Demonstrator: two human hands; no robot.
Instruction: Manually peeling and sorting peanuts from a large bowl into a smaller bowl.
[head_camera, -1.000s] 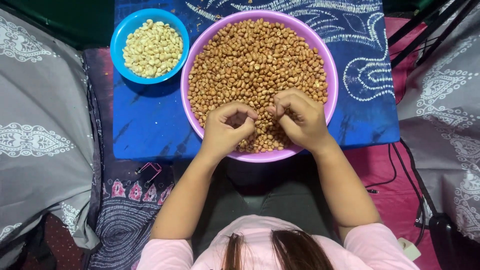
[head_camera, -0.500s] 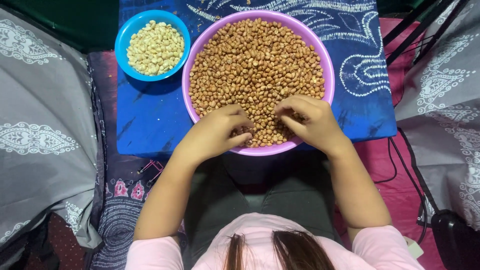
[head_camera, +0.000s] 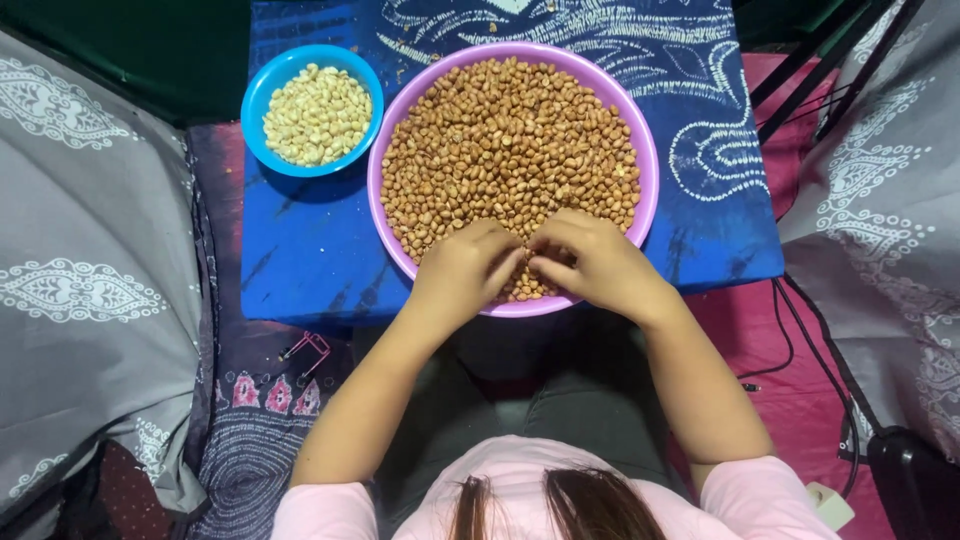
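Nearest me, my left hand (head_camera: 462, 272) and right hand (head_camera: 590, 265) rest in the near edge of the purple bowl (head_camera: 395, 150), fingertips almost meeting, fingers curled narrow and pinching among the brown peanuts (head_camera: 510, 140); I cannot tell whether either actually holds one. The peanuts heap up just beyond my knuckles. Farther left, on the blue tabletop (head_camera: 300, 260), a small blue bowl (head_camera: 262, 90) carries pale skinned peanuts (head_camera: 316, 114).
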